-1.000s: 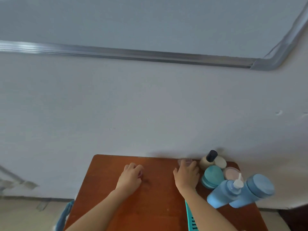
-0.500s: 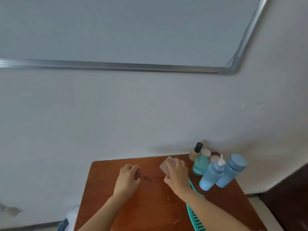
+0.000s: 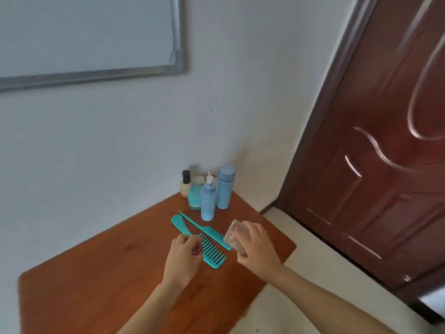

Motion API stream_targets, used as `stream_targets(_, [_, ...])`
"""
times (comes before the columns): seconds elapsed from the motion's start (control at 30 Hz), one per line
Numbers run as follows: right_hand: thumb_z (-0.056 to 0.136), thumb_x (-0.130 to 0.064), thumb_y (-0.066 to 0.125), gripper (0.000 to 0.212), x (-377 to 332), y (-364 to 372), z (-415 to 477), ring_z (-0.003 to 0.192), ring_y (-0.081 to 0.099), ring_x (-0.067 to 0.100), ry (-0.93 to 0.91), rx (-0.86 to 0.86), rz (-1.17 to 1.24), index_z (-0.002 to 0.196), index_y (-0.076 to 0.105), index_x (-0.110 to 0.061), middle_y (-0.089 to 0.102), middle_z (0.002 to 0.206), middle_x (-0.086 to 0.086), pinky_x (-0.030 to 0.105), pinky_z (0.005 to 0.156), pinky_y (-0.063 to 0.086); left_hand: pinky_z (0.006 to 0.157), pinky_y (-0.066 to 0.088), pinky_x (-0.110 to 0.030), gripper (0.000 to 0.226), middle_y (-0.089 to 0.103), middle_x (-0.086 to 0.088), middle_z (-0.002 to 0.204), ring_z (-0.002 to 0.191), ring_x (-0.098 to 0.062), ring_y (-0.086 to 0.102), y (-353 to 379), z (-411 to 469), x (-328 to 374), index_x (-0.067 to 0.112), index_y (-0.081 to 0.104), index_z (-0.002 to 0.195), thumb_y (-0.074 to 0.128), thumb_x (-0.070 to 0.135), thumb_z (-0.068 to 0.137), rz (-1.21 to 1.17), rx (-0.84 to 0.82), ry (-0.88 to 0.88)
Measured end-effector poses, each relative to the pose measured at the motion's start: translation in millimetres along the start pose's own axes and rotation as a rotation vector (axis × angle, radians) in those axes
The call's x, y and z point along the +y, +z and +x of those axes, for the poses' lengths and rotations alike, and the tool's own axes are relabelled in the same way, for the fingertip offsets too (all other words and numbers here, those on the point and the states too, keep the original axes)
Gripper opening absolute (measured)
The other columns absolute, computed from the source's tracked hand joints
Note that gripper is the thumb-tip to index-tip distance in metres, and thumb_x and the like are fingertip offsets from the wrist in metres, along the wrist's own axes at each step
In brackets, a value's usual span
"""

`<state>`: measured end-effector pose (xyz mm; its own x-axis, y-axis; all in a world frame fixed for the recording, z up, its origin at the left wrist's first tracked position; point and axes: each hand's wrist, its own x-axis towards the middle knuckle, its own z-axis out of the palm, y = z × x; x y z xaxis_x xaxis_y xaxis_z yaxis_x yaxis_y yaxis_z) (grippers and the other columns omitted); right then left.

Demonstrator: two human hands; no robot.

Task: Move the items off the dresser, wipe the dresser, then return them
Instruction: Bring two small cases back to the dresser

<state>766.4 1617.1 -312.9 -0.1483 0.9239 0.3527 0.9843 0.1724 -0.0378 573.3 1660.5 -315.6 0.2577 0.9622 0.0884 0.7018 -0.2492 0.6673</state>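
Red-brown desk (image 3: pixel 96 292), lower centre, against white wall (image 3: pixel 120 153); door (image 3: pixel 385 165) right. Right hand (image 3: pixel 256 249) grips clear box (image 3: pixel 234 233); left hand (image 3: pixel 183 259) pinches small reddish thing (image 3: pixel 198 248).

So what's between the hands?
Head view: a wide-toothed teal plastic comb and a thin teal tail comb lie between left hand and right hand.

The right hand (image 3: pixel 256 249) grips a clear plastic case (image 3: pixel 234 237) over the right side of the wooden dresser (image 3: pixel 96 273). The left hand (image 3: pixel 184 255) curls round a small reddish thing (image 3: pixel 197 248), too small to identify. 2 teal combs lie beside the hands: a wide-tooth comb (image 3: pixel 212 254) and a tail comb (image 3: pixel 212 231). At the back corner stand a blue pump bottle (image 3: pixel 207 203), a blue capped bottle (image 3: pixel 225 189), a teal jar (image 3: pixel 193 197) and a cream bottle (image 3: pixel 185 188).
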Motion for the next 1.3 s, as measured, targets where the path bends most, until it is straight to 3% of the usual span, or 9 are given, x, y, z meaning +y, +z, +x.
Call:
stream_targets(0.13, [0.031, -0.027, 0.083, 0.079, 52.9, -25.8, -56.4, 0.076, 0.063, 0.019, 0.108, 0.078, -0.054, 0.101, 0.045, -0.025, 0.066, 0.095, 0.006, 0.024, 0.064, 0.054, 0.091, 0.041, -0.025, 0.033, 0.048, 0.005, 0.105, 0.105, -0.017, 0.046, 29.3, -0.3, 56.4, 0.019, 0.06, 0.115, 0.064, 0.015, 0.082, 0.0, -0.086, 0.135])
stream_targets(0.27, [0.035, -0.025, 0.079, 0.077, 113.9, -61.3, -137.5, 0.083, 0.049, 0.02, 0.229, 0.197, -0.119, 0.104, 0.047, -0.022, 0.064, 0.095, 0.008, 0.025, 0.066, 0.054, 0.084, 0.033, -0.018, 0.027, 0.047, 0.009, 0.106, 0.1, -0.008, 0.04, 76.3, -15.8, 135.7, 0.027, 0.058, 0.113, 0.059, 0.021, 0.086, -0.009, -0.135, 0.313])
stream_targets(0.37, [0.034, -0.023, 0.078, 0.073, 158.2, -97.7, -210.5, 0.082, 0.038, 0.018, 0.344, 0.261, -0.181, 0.1, 0.047, -0.022, 0.062, 0.093, 0.008, 0.023, 0.066, 0.051, 0.082, 0.032, -0.018, 0.026, 0.052, 0.002, 0.108, 0.106, -0.018, 0.045, 121.4, -36.7, 200.4, 0.021, 0.063, 0.111, 0.06, 0.019, 0.085, -0.034, -0.148, 0.399])
stream_targets(0.5, [0.033, -0.02, 0.082, 0.069, 208.9, -157.8, -319.3, 0.074, 0.055, 0.023, 0.492, 0.308, -0.28, 0.094, 0.05, -0.02, 0.057, 0.094, 0.005, 0.028, 0.06, 0.053, 0.08, 0.031, -0.019, 0.028, 0.054, -0.006, 0.109, 0.106, -0.022, 0.046, 183.8, -87.8, 291.4, 0.012, 0.065, 0.111, 0.061, 0.011, 0.083, -0.101, -0.194, 0.464])
stream_targets(0.63, [0.034, -0.014, 0.077, 0.068, 245.3, -204.3, -423.0, 0.076, 0.052, 0.027, 0.636, 0.368, -0.374, 0.096, 0.049, -0.017, 0.051, 0.096, 0.007, 0.032, 0.062, 0.054, 0.084, 0.032, -0.02, 0.029, 0.058, -0.012, 0.103, 0.1, -0.029, 0.052, 235.5, -152.5, 369.4, 0.01, 0.069, 0.105, 0.066, 0.003, 0.077, -0.173, -0.278, 0.593])
stream_targets(0.77, [0.041, -0.012, 0.074, 0.064, 259.0, -247.4, -506.9, 0.081, 0.053, 0.027, 0.756, 0.413, -0.445, 0.101, 0.054, -0.019, 0.059, 0.096, 0.007, 0.031, 0.07, 0.051, 0.084, 0.041, -0.024, 0.027, 0.056, -0.003, 0.099, 0.099, -0.025, 0.053, 278.3, -203.4, 438.6, 0.015, 0.069, 0.105, 0.068, 0.01, 0.078, -0.203, -0.332, 0.77])
stream_targets(0.9, [0.032, -0.011, 0.083, 0.076, 256.8, -280.2, -574.7, 0.071, 0.059, 0.031, 0.907, 0.455, -0.491, 0.101, 0.05, -0.016, 0.062, 0.089, 0.011, 0.033, 0.061, 0.052, 0.083, 0.037, -0.017, 0.03, 0.05, 0.003, 0.108, 0.106, -0.016, 0.047, 316.1, -251.0, 497.1, 0.021, 0.062, 0.115, 0.062, 0.02, 0.085, -0.188, -0.462, 0.898])
stream_targets(1.13, [0.026, -0.009, 0.08, 0.075, 288.9, -301.0, -678.6, 0.079, 0.038, 0.024, 1.032, 0.496, -0.575, 0.094, 0.049, -0.02, 0.055, 0.09, 0.01, 0.035, 0.059, 0.051, 0.087, 0.036, -0.02, 0.026, 0.05, 0.0, 0.102, 0.103, -0.019, 0.048, 389.2, -312.3, 574.8, 0.018, 0.066, 0.108, 0.064, 0.018, 0.082, -0.256, -0.628, 0.984])
stream_targets(1.3, [0.019, -0.011, 0.083, 0.079, 333.2, -322.6, -727.9, 0.068, 0.056, 0.031, 1.152, 0.425, -0.61, 0.088, 0.048, -0.021, 0.062, 0.079, 0.013, 0.033, 0.053, 0.05, 0.08, 0.044, -0.027, 0.015, 0.053, 0.003, 0.084, 0.087, -0.014, 0.048, 455.3, -331.8, 631.5, 0.015, 0.068, 0.093, 0.064, 0.013, 0.078, -0.302, -0.717, 0.981])
